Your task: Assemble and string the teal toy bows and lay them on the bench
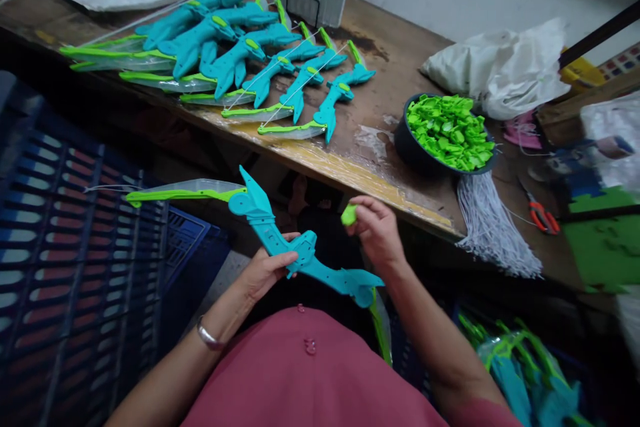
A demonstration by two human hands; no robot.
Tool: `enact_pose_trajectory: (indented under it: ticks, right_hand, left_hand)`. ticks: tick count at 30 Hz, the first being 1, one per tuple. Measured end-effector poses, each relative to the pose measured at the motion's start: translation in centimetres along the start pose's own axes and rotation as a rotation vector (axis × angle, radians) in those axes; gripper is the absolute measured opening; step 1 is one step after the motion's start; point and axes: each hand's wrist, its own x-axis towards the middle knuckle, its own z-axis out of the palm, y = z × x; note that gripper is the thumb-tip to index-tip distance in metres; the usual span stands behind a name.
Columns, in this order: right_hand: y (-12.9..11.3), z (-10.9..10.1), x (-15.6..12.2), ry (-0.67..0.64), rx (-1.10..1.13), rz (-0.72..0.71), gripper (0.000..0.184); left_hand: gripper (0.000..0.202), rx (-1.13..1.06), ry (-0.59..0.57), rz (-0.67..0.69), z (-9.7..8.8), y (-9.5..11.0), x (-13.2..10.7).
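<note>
Bows (255,47) left, bowl (413,152) right — gap between

A turquoise bow (306,245) slants near a green piece (349,215).

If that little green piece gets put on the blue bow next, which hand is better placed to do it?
Probably the right hand: it pinches the green piece, close to the blue bow but apart from it. The left hand is busy holding the bow near its middle.
</note>
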Motion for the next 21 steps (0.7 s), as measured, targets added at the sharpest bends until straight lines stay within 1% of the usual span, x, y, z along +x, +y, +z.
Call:
enact_pose_trajectory:
  ticks: [1,3,5,7,9,11,15,18,21]
  right_hand:
    - [0.5,1.2,-1.6,-0.047,0.059,0.042,0.025]
    - [1.1,2.9,-4.1,-0.077,0.055,0.083,0.024]
    - [1.3,3.5,-5.8,-0.095,0.052,0.105,0.024]
    - [1.3,3.6,-6.7,-0.103,0.009,0.095,0.025]
    - [1.3,3.4,-7.3,-0.095,-0.078,0.056,0.021]
    - [1.3,3.4,-7.7,-0.058,-0.182,0.005,0.013]
    - [1.2,3.7,-8.1,0.007,-0.337,-0.09,0.007]
    - [1.0,3.9,-8.3,-0.007,-0.346,-0.13,0.008]
    - [0.8,4.0,-8.5,-0.007,-0.337,-0.124,0.009]
  left_hand:
    - [0.053,0.003,0.005,0.006,0.3,-0.1,-0.1]
    - [0.051,0.002,0.007,0.014,0.8,-0.2,-0.3]
    - [0.05,-0.001,0.013,0.031,1.1,-0.2,-0.7]
    - [0.051,0.018,0.019,0.057,1.3,-0.2,-1.2]
    - [0.051,0.059,0.018,0.09,1.5,-0.1,-1.5]
    - [0.05,0.095,0.012,0.12,1.7,-0.1,-1.8]
    - [0.049,0.145,-0.015,0.178,2.0,-0.1,-2.0]
    - [0.048,0.194,-0.03,0.203,2.1,0.0,-2.2]
    - [0.047,0.232,-0.041,0.207,2.0,-0.1,-2.4]
